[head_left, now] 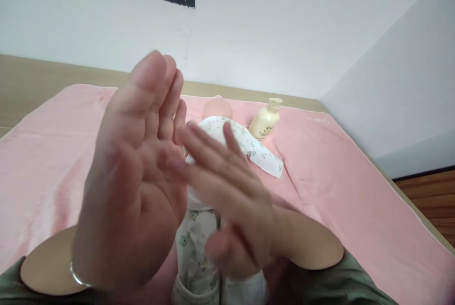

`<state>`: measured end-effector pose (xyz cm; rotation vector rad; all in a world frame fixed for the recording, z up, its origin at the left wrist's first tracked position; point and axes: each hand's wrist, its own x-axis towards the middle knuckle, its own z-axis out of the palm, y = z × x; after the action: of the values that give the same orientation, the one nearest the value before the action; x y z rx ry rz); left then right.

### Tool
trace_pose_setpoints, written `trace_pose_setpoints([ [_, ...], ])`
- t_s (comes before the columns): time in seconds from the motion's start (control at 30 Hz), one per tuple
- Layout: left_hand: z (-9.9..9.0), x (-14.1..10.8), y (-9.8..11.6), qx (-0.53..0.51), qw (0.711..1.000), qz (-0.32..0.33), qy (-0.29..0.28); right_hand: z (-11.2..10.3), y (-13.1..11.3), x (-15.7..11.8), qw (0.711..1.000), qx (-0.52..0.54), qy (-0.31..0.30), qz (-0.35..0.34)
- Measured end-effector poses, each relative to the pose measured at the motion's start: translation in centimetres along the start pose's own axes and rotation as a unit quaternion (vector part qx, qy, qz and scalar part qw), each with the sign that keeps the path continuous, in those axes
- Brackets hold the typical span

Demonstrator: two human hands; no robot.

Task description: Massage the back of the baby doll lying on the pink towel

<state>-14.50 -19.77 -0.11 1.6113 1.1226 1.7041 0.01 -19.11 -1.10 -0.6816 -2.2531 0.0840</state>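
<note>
- Holding the left hand (133,177) upright, palm turned inward, fingers open and extended.
- Slanting the right hand (234,196) across from the right, fingers also open and fairly straight, tips in front of the left palm; too blurred to be sure of contact.
- Wearing a thin, shiny bracelet (76,278) at the left wrist.
- Behind the hands and partly hidden by them, a small clothed figure (195,216) in white printed clothes, laid out with head at the far end, legs toward the camera, one sleeve stretched to the right.
- Near that sleeve, a cream-coloured pump bottle (266,120).
- Beneath figure and bottle, a pink blanket (341,182), spread over a pale wood surface (31,74).
- Beyond, a white wall (270,30).
</note>
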Motion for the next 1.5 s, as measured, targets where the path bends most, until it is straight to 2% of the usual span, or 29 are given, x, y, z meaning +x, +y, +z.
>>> trace_pose_setpoints([
  [0.07,1.1,1.2,-1.8,-0.053,0.998,0.006,-0.022,1.4,2.7,0.2,0.996,-0.01,0.071,0.052],
  [0.1,1.9,1.9,-3.2,-0.049,0.998,-0.013,-0.041,2.4,4.3,0.4,0.991,-0.018,0.104,0.081],
  [0.17,3.9,3.2,-6.7,0.014,0.998,-0.052,-0.025,4.8,7.8,0.7,0.982,-0.035,0.135,0.127],
  [0.23,5.6,4.4,-10.5,0.085,0.996,-0.035,-0.002,7.1,10.9,0.8,0.973,-0.044,0.125,0.19],
  [0.3,6.7,5.2,-13.8,0.143,0.988,-0.022,-0.052,8.8,13.1,0.6,0.964,-0.032,0.092,0.246],
  [0.37,7.0,5.7,-15.9,0.199,0.976,-0.016,-0.089,9.6,14.0,0.4,0.956,-0.017,0.072,0.284],
  [0.43,6.9,5.7,-17.1,0.241,0.966,-0.013,-0.097,9.8,14.1,0.1,0.952,-0.01,0.071,0.298],
  [0.63,6.7,4.8,-18.1,0.305,0.949,0.012,-0.077,9.9,13.3,-0.3,0.956,-0.025,0.086,0.278],
  [0.73,7.1,4.6,-18.3,0.372,0.922,0.051,-0.094,9.9,13.2,-0.7,0.971,-0.048,0.066,0.224],
  [0.8,7.1,4.6,-18.3,0.386,0.914,0.06,-0.105,9.8,13.4,-1.0,0.979,-0.058,0.052,0.186],
  [0.87,7.0,4.4,-18.1,0.366,0.925,0.044,-0.092,9.6,13.8,-1.3,0.981,-0.057,0.048,0.18],
  [0.97,6.7,3.9,-17.7,0.292,0.955,0.025,-0.055,9.2,14.8,-1.2,0.975,-0.06,0.034,0.209],
  [1.07,6.4,3.5,-17.5,0.236,0.971,0.019,-0.036,8.7,15.1,-1.0,0.971,-0.093,-0.026,0.218],
  [1.13,6.3,3.4,-17.5,0.22,0.975,-0.001,-0.027,8.5,14.4,-1.0,0.963,-0.135,-0.069,0.224],
  [1.23,6.2,3.5,-17.6,0.193,0.98,-0.031,-0.017,8.2,12.3,-1.5,0.95,-0.188,-0.101,0.228],
  [1.33,6.0,3.5,-17.7,0.165,0.985,-0.046,-0.008,8.0,10.5,-1.8,0.95,-0.187,-0.135,0.21],
  [1.4,5.9,3.5,-17.8,0.156,0.986,-0.053,-0.002,7.8,10.5,-1.6,0.952,-0.165,-0.16,0.204],
  [1.5,5.9,3.6,-17.7,0.156,0.986,-0.051,-0.008,7.2,12.1,-0.7,0.95,-0.135,-0.179,0.219],
])
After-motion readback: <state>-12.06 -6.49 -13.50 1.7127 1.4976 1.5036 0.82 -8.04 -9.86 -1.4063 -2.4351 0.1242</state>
